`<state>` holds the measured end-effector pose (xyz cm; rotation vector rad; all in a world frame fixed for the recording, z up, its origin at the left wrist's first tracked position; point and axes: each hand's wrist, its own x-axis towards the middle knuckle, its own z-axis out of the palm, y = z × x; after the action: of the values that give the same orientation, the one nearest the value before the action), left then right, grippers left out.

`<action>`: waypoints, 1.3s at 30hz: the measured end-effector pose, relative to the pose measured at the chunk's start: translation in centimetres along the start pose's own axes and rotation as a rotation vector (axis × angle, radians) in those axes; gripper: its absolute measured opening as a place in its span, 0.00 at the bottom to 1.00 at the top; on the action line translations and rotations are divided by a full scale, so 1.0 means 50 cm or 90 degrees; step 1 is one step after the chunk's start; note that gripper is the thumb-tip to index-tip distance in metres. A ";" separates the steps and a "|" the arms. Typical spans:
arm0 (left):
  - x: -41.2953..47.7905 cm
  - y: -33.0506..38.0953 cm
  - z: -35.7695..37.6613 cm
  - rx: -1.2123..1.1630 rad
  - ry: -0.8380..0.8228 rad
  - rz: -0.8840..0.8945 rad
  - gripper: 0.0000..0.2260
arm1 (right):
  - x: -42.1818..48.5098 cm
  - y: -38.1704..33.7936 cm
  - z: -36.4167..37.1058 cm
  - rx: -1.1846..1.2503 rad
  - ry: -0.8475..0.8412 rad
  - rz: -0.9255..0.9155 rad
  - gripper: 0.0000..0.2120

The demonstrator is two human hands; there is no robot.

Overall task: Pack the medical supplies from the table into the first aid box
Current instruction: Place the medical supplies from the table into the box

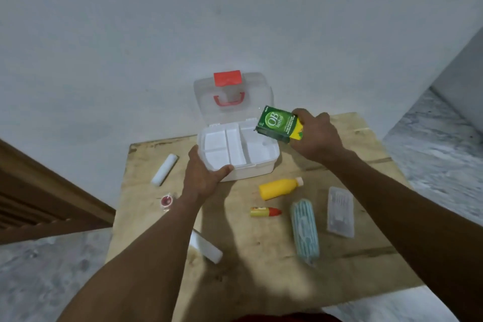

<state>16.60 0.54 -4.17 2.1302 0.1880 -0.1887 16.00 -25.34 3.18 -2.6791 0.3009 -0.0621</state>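
Observation:
The white first aid box [257, 165] stands open at the table's far middle, its clear lid [258, 91] with red latch and handle leaning back. Its white divided tray holds nothing. My left hand [202, 178] grips the box's near left corner. My right hand [317, 136] holds a green medicine carton [278, 124] tilted above the box's right side. On the table lie a yellow bottle [279, 188], a small yellow tube with a red cap [265, 212], a pack of blue face masks [304, 230] and a clear plastic case [340, 212].
Left of the box lies a white gauze roll [164, 169], with a small red-lidded pot [167, 201] nearer me. Another white roll [206, 246] is partly hidden under my left forearm. The wooden table [261, 269] stands against a white wall; grey floor surrounds it.

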 end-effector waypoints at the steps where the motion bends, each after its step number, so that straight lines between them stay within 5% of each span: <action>1: 0.008 -0.006 0.001 -0.009 -0.005 0.007 0.48 | 0.002 -0.018 0.004 -0.036 -0.020 -0.004 0.27; 12: 0.037 -0.038 0.006 -0.097 -0.056 0.137 0.46 | 0.055 -0.129 0.093 -0.392 -0.063 -0.096 0.17; 25: 0.047 -0.050 0.026 -0.091 0.000 0.142 0.44 | 0.142 -0.108 0.242 -0.020 -0.201 -0.054 0.30; 34: 0.046 -0.052 0.027 -0.103 -0.007 0.159 0.42 | 0.146 -0.108 0.239 0.023 -0.271 -0.056 0.29; 39: 0.044 -0.050 0.023 -0.106 -0.022 0.150 0.44 | 0.106 -0.099 0.194 0.042 -0.111 -0.030 0.20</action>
<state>18.16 1.03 -7.28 1.9628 -0.0658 -0.0687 23.07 -18.07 -3.45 -2.6045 0.1768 0.1436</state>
